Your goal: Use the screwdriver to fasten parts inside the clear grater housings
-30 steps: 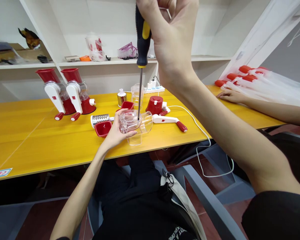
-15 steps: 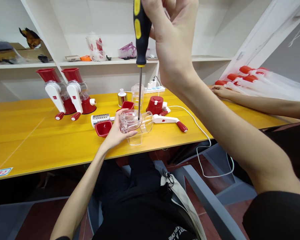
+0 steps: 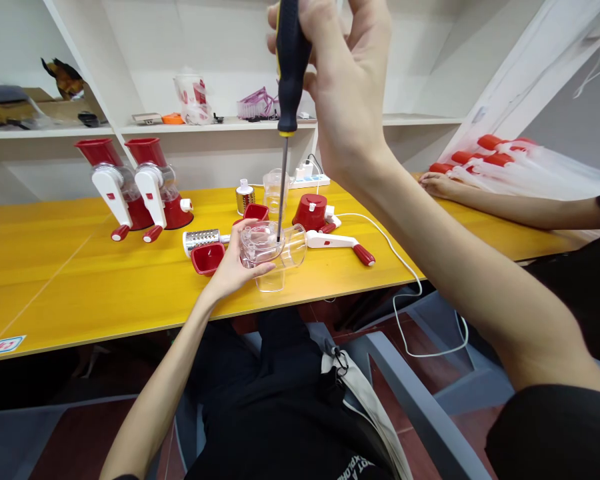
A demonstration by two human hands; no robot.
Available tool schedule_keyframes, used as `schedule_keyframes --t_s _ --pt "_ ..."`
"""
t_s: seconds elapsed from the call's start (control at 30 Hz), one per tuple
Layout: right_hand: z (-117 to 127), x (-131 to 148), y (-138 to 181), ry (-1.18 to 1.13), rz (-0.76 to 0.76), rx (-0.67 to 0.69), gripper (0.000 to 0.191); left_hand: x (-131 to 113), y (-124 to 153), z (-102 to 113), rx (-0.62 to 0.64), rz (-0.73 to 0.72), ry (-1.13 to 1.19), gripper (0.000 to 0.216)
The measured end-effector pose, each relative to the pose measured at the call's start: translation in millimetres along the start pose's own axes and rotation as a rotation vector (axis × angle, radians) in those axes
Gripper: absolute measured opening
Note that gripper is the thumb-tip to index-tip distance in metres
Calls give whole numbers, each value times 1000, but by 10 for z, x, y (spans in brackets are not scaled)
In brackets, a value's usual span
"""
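My left hand (image 3: 235, 262) is wrapped round the left side of a clear plastic grater body (image 3: 294, 244), holding it on the table near the front edge. High above it, my right hand (image 3: 347, 80) grips the black and yellow handle of a screwdriver (image 3: 291, 73). The shaft points down, slightly tilted, and its tip is at the top of the clear body. Whether a screw sits under the tip is too small to tell. Just right of the body lies a white crank handle (image 3: 334, 241) with a red grip. A red hopper (image 3: 207, 259) and a metal grater drum (image 3: 201, 240) lie to the left.
Two assembled rotary graters (image 3: 153, 183) stand at the back left. A red base (image 3: 310, 211), another drum (image 3: 245, 197) and a power strip (image 3: 310, 181) are behind. A white cable (image 3: 400, 250) hangs off the table. Another person's hand (image 3: 437, 183) rests at right by red-ended wrapped parts (image 3: 490, 150).
The screwdriver handle has turned in my right hand and shifted slightly right, so its yellow patches no longer face me. My left hand and the clear body stay in place.
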State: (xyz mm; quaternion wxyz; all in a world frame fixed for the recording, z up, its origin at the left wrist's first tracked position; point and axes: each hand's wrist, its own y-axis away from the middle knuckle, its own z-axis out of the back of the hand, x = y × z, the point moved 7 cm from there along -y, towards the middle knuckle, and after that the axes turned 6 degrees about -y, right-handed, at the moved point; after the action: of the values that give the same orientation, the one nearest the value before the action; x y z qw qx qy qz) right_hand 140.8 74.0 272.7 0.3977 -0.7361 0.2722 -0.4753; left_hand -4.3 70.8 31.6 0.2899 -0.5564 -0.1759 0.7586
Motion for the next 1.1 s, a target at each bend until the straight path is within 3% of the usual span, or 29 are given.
schedule_keyframes --t_s 0.23,0.5,0.7,0.87,1.1 --pt "39 -38 -25 -28 46 22 23 -8 -1 -7 10 -3 8 87" --pt "15 -5 -9 -77 58 86 14 15 -1 -3 7 10 0 87" --pt "-3 10 -19 -59 12 26 24 -13 2 1 2 -4 -2 86" --pt "53 -28 -43 -83 26 32 14 -10 0 2 -3 -5 -5 86" --pt "13 -24 -17 -76 -26 -30 17 -2 -7 -4 4 7 9 87"
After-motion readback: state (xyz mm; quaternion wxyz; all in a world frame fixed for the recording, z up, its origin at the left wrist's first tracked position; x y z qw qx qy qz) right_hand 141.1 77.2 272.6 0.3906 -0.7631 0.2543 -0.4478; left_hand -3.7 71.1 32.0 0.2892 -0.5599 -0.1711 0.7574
